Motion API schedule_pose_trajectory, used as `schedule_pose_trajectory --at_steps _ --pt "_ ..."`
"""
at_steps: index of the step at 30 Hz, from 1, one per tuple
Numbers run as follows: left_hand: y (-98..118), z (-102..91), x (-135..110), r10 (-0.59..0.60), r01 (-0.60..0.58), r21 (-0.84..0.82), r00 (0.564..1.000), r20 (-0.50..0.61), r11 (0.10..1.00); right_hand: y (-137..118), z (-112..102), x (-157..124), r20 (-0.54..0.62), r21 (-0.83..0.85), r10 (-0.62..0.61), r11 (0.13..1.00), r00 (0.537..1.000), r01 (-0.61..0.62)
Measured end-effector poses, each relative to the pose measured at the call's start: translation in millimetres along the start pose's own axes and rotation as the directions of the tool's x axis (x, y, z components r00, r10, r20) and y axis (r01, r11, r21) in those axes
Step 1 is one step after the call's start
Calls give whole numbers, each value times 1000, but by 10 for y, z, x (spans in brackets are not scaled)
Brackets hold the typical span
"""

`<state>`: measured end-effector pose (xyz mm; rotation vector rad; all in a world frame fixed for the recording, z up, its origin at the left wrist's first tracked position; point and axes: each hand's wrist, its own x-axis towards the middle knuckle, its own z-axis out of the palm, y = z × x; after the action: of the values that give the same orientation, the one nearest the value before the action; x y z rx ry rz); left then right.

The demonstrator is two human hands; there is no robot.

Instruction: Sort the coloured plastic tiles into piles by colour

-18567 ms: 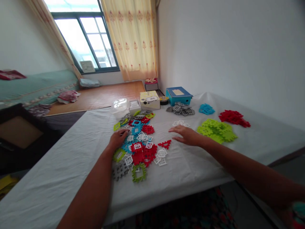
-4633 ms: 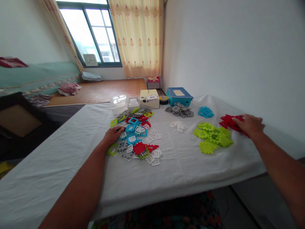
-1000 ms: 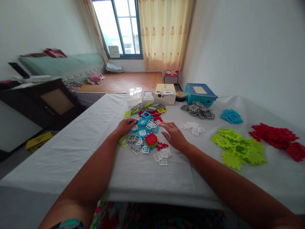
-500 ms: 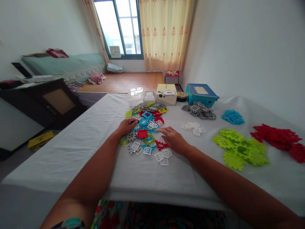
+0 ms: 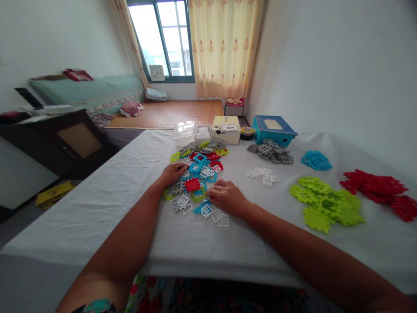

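Observation:
A mixed pile of notched plastic building pieces (image 5: 195, 168) in blue, red, green and grey lies mid-table, with white window-shaped pieces among them. My left hand (image 5: 173, 172) rests against the pile's left edge, its fingers bent and close together; whatever is under the fingertips is hidden. At the near right side of the pile, my right hand (image 5: 227, 198) has its fingers curled down and drawn together, covering what they touch. Just below that hand lie a white window piece (image 5: 206, 211) and several more white window pieces (image 5: 223, 221). A red square piece (image 5: 192, 184) sits between the hands.
To the right lie separate heaps: white window pieces (image 5: 263, 175), grey pieces (image 5: 270, 151), blue pieces (image 5: 316, 160), green pieces (image 5: 327, 204) and red pieces (image 5: 374, 187). Along the back stand a clear plastic box (image 5: 184, 131), a yellow-and-white carton (image 5: 226, 130), and a blue lidded box (image 5: 274, 130).
My right hand has moved toward me and slightly left, down onto the pile's near right part, and its fingers have curled. A white window piece there has shifted. My left hand stays put.

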<state>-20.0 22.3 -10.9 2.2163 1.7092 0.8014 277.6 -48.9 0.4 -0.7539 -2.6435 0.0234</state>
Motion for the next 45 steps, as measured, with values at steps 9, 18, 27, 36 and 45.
schedule_pose_trajectory --at_steps 9,18,27,36,45 --pt "-48 -3 -1 10 -10 6 1000 2 1000 179 -166 -3 -149 24 148 989 978 -146" --pt "-30 1 0 -8 9 -22 1000 8 1000 1076 -550 -478 -161 -39 509 852 845 -521" --pt "6 -23 -6 -8 9 -12 1000 22 1000 130 -472 -268 158 514 -333 832 930 211" --pt "21 -53 -3 1 -1 -8 1000 17 1000 476 -90 -180 -20 331 -37 943 999 42" --pt "90 -91 -16 -27 27 -6 999 19 1000 593 -232 -199 -175 361 247 917 953 -171"
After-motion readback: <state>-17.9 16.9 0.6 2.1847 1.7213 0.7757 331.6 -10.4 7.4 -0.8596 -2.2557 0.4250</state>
